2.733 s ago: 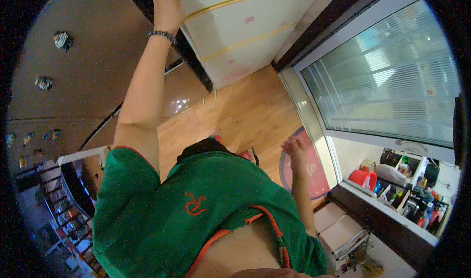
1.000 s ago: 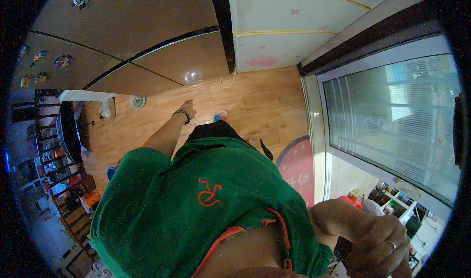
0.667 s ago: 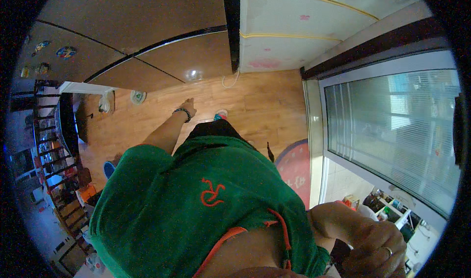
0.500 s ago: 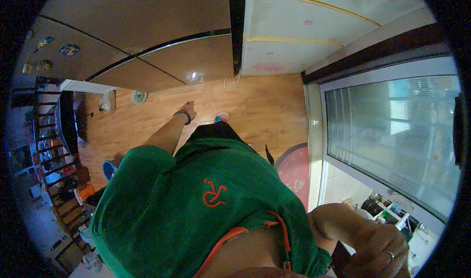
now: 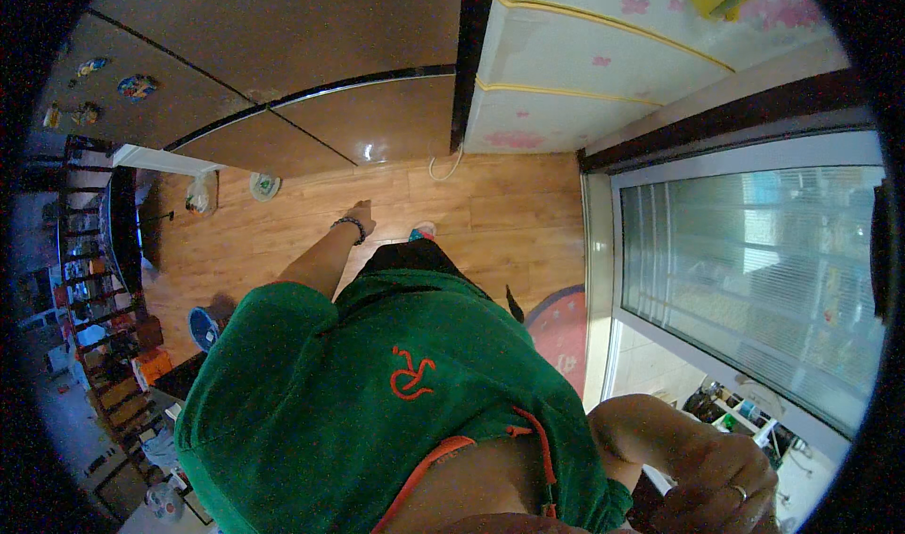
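My left hand (image 5: 359, 217) hangs low at my side above the wooden floor, a dark beaded bracelet (image 5: 350, 226) round its wrist. It touches nothing that I can see, and its fingers are too small and turned away to read. Raised at the lower right is my right hand (image 5: 721, 482), with a ring on one finger. Its fingers are bent in, and whatever they may hold is hidden. Between the arms, my green shirt (image 5: 311, 393) with red trim fills the lower middle. One foot in a pink and teal shoe (image 5: 423, 231) shows past the dark trousers.
Brown cabinet-like doors (image 5: 358, 25) with magnets stand ahead. Beside them are white flowered panels (image 5: 556, 49) with yellow edging. At right is a glazed door (image 5: 745, 242), near a round red mat (image 5: 561, 336). A plastic bag (image 5: 200, 195) and a pale round item (image 5: 265, 186) lie on the floor.
The view has shifted slightly, so the doors and panels sit a little lower and further right. Both hands keep nearly the same pose.
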Tool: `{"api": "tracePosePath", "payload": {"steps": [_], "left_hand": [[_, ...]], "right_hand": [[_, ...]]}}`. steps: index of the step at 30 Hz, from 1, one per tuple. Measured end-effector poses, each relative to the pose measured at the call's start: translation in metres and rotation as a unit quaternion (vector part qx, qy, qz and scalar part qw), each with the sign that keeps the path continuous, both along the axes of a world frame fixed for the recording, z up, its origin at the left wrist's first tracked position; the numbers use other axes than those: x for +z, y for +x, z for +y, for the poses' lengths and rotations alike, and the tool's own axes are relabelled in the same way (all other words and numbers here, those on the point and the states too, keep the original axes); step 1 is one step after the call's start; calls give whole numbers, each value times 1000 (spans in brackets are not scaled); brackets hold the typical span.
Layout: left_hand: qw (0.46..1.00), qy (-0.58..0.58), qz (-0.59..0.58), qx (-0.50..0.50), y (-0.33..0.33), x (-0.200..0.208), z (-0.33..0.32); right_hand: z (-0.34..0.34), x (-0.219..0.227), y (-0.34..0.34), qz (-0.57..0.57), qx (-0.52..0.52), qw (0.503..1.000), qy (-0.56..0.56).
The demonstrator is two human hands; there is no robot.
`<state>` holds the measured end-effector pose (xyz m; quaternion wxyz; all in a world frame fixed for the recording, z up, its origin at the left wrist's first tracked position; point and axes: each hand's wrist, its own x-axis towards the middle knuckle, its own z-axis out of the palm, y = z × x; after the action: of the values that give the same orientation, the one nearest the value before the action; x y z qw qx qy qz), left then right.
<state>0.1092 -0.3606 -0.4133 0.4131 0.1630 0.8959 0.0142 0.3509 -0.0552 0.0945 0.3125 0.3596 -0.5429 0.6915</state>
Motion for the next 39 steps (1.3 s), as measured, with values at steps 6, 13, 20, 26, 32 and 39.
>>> {"api": "tracePosePath", "payload": {"steps": [6,13,20,26,32,39], "left_hand": [[1000,15,-2,15,-1,-4,-3],[1000,19,20,3,-2,-7,-7],[1000,9,-7,-7,-8,-16,-10],[999,30,13,5,-10,-28,-19],[999,45,21,0,-10,-30,-22],[999,40,14,-11,-9,-25,-18]], "right_hand": [[-4,2,-4,6,5,1000,0],[-11,0,-13,8,11,1000,-19],[-5,4,-11,5,37,998,42],[-12,1,-20,6,25,1000,0],[-9,1,-18,-15,-4,1000,25],[-8,0,-17,-12,1,1000,18]]}}
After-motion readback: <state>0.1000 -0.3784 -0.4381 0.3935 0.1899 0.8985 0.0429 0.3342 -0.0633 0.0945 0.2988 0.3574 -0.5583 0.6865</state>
